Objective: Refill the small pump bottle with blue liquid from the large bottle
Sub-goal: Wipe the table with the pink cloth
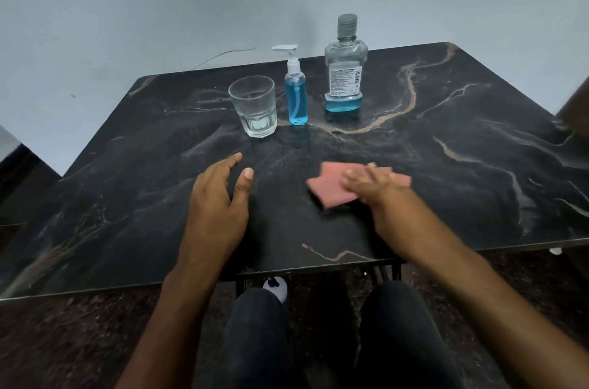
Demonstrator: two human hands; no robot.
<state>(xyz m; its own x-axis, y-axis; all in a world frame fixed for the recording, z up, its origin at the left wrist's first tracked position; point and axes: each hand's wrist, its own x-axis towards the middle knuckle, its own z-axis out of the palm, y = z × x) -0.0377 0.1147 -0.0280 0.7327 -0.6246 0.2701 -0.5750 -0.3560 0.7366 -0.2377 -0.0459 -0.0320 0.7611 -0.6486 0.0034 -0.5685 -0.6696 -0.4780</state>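
The small pump bottle (296,92) stands upright at the back of the table, its white pump head on and blue liquid filling most of it. To its right stands the large clear bottle (345,67), grey cap on, with a shallow layer of blue liquid at the bottom. My left hand (216,197) rests on the table in front of them, fingers relaxed and holding nothing. My right hand (376,186) lies flat, blurred, on a pink cloth (331,188) on the tabletop.
An empty clear glass tumbler (253,106) stands left of the pump bottle. The dark marble-patterned table (462,149) reaches the wall behind; its front edge lies above my knees. A thin wire runs along the wall at the back.
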